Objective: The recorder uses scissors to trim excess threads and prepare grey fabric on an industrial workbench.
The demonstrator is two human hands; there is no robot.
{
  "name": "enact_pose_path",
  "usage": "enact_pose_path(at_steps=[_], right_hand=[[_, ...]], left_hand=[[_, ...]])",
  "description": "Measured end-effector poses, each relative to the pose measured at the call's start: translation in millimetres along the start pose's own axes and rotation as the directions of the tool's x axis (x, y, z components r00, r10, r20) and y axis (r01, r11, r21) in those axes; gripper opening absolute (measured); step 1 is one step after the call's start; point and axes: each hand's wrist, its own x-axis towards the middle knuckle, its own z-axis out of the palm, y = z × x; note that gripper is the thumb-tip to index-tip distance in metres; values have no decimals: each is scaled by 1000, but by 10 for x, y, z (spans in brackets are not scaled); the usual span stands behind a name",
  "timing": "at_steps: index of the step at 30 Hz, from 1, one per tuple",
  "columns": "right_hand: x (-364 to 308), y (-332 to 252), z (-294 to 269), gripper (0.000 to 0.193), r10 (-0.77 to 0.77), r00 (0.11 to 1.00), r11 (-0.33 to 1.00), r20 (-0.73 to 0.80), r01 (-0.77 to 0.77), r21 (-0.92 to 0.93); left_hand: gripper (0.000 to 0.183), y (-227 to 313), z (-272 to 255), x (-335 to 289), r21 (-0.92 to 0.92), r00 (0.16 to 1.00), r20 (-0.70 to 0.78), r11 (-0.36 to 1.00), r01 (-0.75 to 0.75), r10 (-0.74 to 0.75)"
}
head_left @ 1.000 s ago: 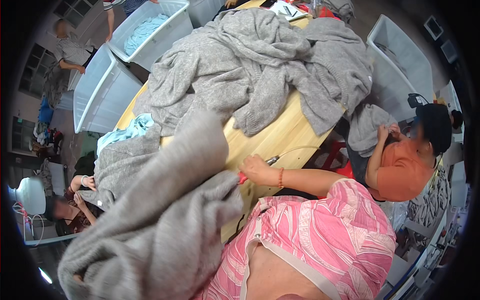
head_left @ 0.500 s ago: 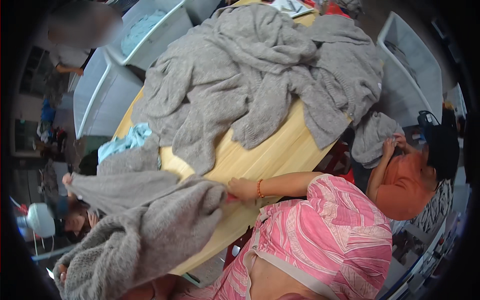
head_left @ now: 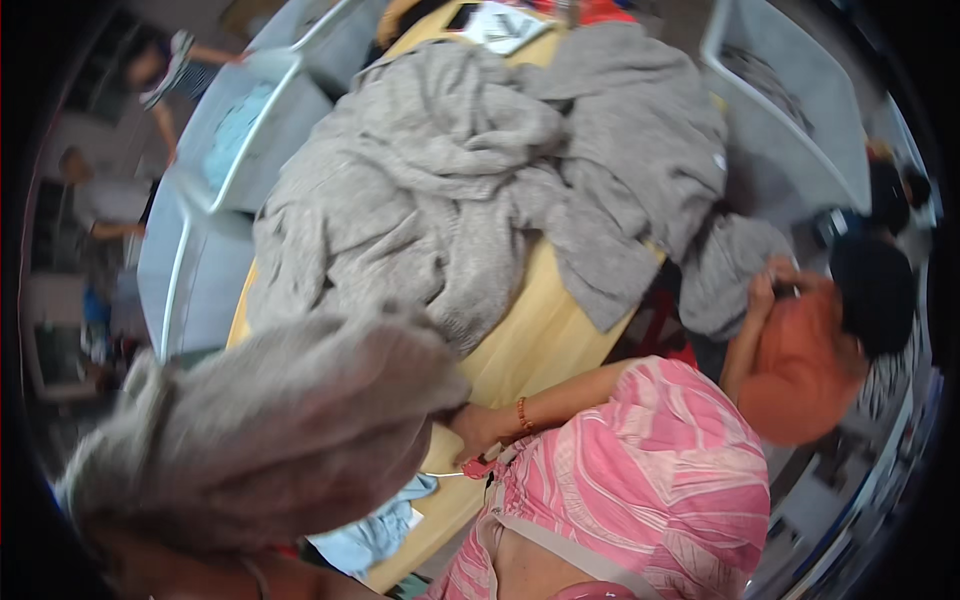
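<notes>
A grey knit garment (head_left: 290,430), blurred by motion, is lifted over the near left part of the table. My left forearm (head_left: 215,572) reaches under it from the lower edge; the garment hides my left hand. At its right edge my right hand (head_left: 478,428) is closed, with a small red tool (head_left: 478,467) showing below the palm and a thin white strip or cord beside it. The garment partly covers my right fingers. Below the raised garment, light blue cloth (head_left: 380,525) lies by the table's near edge.
Grey knit garments (head_left: 420,170) are heaped across the wooden table (head_left: 540,310). Pale bins stand at the left (head_left: 215,270) and right (head_left: 790,100). A person in orange (head_left: 790,360) works on grey knit at the right. Two people (head_left: 105,205) are beyond the left bins.
The grey garment has been gathered up and raised, and its stretched far-left part is drawn in. Light blue cloth now shows beneath it. My right hand has moved slightly toward me.
</notes>
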Motion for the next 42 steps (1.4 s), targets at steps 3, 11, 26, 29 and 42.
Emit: enact_pose_path(at_steps=[3,11,26,29,42], right_hand=[[295,-196,-748,71,25,987,977,-161,-58,-207],[660,74,-2008,63,-85,994,989,65,76,123],[1167,-485,-2905,56,896,424,304,133,-366,-880],[937,252,-2635,35,618,725,639,305,-238,-731],[133,281,-3083,25,609,780,424,-145,-474,-771]], left_hand=[[32,963,886,127,70,981,174,995,73,-84],[62,965,414,-212,-193,836,446,879,437,-318],[37,-44,-751,-3580,-194,-535,787,-946,260,-309],[34,175,-421,-4232,81,-705,683,-940,332,-190],[30,698,-691,-4651,395,-765,638,-815,423,-88]])
